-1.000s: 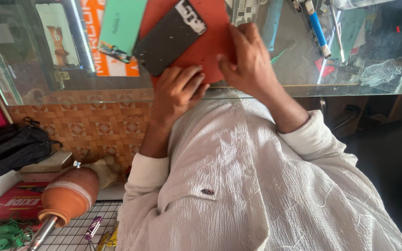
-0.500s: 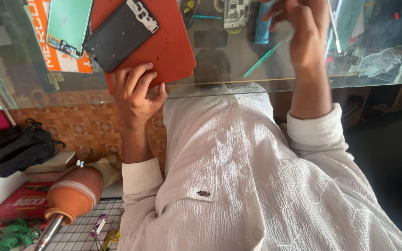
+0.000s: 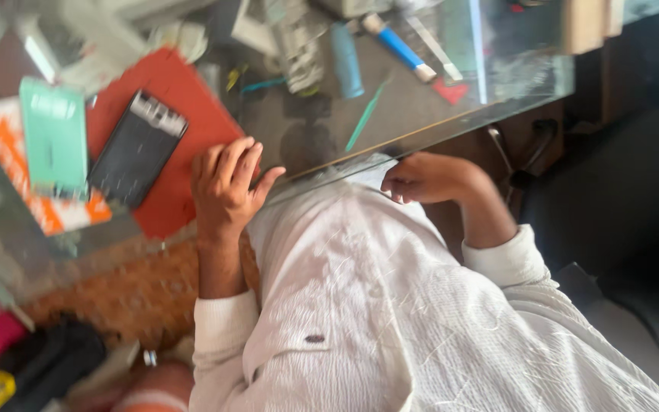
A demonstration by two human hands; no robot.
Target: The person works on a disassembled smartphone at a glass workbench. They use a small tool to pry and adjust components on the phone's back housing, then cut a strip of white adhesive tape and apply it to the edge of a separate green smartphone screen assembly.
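Observation:
My left hand rests on the near edge of a red mat, fingers apart and holding nothing. Just left of it on the mat lies a dark opened phone with its inner parts showing. A mint green back cover lies further left on an orange and white sheet. My right hand sits at the near edge of the glass table in front of my white shirt, fingers curled in, with nothing visible in them. A thin green pry tool lies on the glass just beyond it.
A blue-handled tool, a light blue cylinder and a small red pick lie among clutter at the back of the table. A black chair stands to the right. A black bag lies at the lower left.
My right hand has come down from the tools at the back to the table's near edge. My left hand stays at the red mat. The view has tilted and blurred.

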